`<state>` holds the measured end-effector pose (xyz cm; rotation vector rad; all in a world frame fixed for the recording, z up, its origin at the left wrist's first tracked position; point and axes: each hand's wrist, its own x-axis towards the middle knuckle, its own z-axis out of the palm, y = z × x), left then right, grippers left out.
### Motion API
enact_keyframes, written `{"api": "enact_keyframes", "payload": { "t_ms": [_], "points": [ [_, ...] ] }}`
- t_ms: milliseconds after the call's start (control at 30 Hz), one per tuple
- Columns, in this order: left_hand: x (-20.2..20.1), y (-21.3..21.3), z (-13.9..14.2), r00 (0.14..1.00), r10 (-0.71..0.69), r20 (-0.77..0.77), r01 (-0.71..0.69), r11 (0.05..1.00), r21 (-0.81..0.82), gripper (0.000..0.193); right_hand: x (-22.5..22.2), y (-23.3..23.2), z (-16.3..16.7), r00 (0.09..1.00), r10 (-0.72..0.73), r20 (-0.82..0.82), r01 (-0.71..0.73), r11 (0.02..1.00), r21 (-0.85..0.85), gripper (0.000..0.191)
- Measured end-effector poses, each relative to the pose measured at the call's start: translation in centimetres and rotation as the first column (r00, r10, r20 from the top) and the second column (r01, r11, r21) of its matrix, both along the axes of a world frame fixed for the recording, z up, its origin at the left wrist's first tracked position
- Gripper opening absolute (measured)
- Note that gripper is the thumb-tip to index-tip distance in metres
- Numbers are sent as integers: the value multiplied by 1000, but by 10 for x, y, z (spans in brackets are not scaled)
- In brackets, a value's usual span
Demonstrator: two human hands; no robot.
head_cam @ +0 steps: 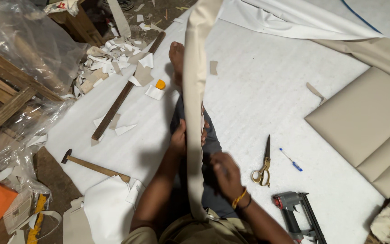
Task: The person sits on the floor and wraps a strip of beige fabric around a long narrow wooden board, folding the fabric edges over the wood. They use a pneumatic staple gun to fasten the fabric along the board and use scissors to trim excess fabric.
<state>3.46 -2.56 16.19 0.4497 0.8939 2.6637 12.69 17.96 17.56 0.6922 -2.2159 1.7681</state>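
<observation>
- The long beige fabric strip [194,90] runs out past the top edge, so its upper end cannot be seen; its lower end disappears against the person's lap.
- The left hand [179,138] sits partly behind the strip, its fingers mostly hidden.
- The right hand [224,174] is motion-blurred; its grip cannot be told.
- The staple gun [296,214] is cut off by the bottom edge.
- The beige cushion panel [366,122] runs off the right edge.
- The wooden frame [5,86] under clear plastic is cut off at the left.
</observation>
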Motion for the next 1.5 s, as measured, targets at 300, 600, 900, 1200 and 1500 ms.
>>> {"api": "enact_keyframes", "payload": {
  "t_ms": [300, 600, 900, 1200, 1500],
  "points": [
    [-16, -2, -27, 998, -67, -15, 57, 933, -355, 66, -120, 12, 17, 979, 40, 202, 96, 780, -618, 36],
    [35, 13, -39, 850, -278, 446, 429, 858, -282, 61, -191, 8, -35, 794, -56, 605, 513, 595, -618, 52],
    [47, 17, -85, 995, -99, 12, 55, 453, -890, 86, -154, -27, -158, 620, -198, 759, 663, 650, -372, 45],
    [35, 22, -136, 972, -149, -181, -114, 372, -921, 129, -112, -8, -170, 451, -26, 892, 605, 744, -284, 32],
    [32, 49, -113, 929, -257, -266, -249, 94, -964, 125, -83, 11, -132, 479, 133, 868, 611, 660, -438, 40]
  ]
}}
